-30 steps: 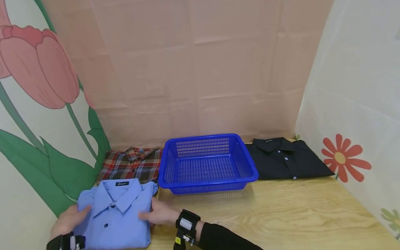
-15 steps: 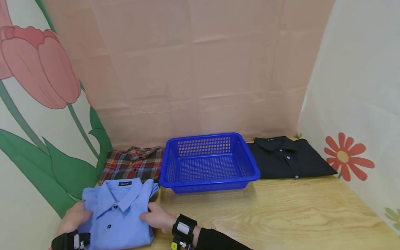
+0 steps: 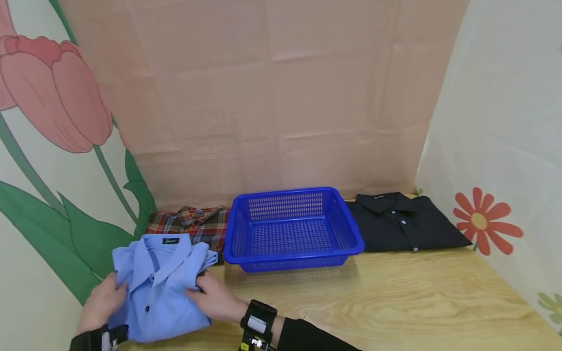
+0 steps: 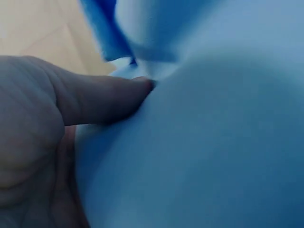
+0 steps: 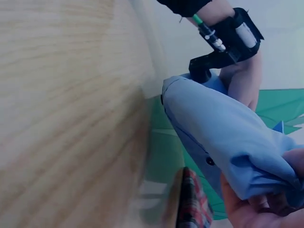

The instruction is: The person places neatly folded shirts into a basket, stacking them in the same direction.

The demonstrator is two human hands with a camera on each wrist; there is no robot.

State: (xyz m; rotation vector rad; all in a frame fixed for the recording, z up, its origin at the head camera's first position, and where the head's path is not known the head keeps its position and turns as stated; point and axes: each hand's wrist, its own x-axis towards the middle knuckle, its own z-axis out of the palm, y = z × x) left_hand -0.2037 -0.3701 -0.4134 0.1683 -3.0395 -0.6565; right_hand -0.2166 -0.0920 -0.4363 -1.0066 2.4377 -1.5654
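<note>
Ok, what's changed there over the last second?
The blue shirt has been lifted and moved forward, covering more of the plaid shirt; its front now buckles. The left hand and right hand went with it, both gripping its sides as before. The plaid shirt, basket and black shirt stayed put.

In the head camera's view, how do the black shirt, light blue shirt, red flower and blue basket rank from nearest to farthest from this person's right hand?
1. Light blue shirt: gripped by the right hand.
2. Blue basket: ahead and to the right.
3. Black shirt: farther right, past the basket.
4. Red flower: farthest right.
</note>
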